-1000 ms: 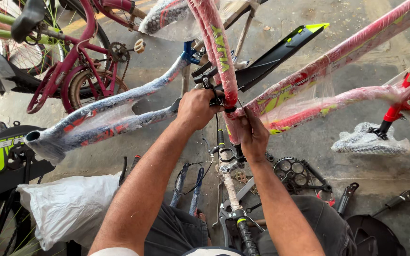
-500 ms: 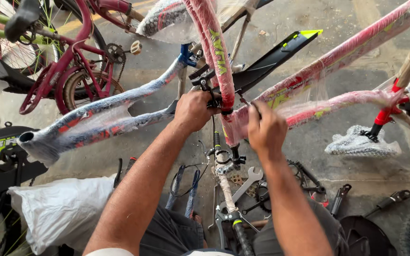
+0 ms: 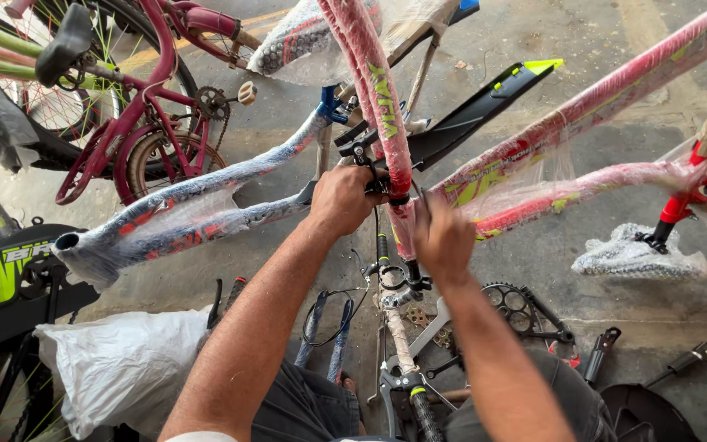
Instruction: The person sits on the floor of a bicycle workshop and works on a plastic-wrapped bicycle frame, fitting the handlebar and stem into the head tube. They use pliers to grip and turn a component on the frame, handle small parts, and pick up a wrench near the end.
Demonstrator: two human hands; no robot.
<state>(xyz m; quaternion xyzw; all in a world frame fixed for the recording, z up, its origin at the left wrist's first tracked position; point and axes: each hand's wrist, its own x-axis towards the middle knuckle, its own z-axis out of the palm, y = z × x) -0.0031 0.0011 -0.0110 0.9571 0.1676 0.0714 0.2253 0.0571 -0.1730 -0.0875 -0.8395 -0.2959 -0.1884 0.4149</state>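
I see a white plastic bag (image 3: pixel 116 360) lying crumpled on the floor below the plastic-wrapped blue bicycle frame (image 3: pixel 190 217). A clear plastic wrap (image 3: pixel 525 176) sleeves the red frame tubes right of it. No labels, signs or screens show.

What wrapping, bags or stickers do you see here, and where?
Clear plastic wrap: around the red frame tubes, right.
Lettering decal: yellow-green, on the red tube above the hands.
White plastic bag: crumpled, floor, lower left.
Green-and-black decal: on the black frame, far left.

Soft even daylight, glare on plastic wrap, blurred right hand (image 3: pixel 443 240).
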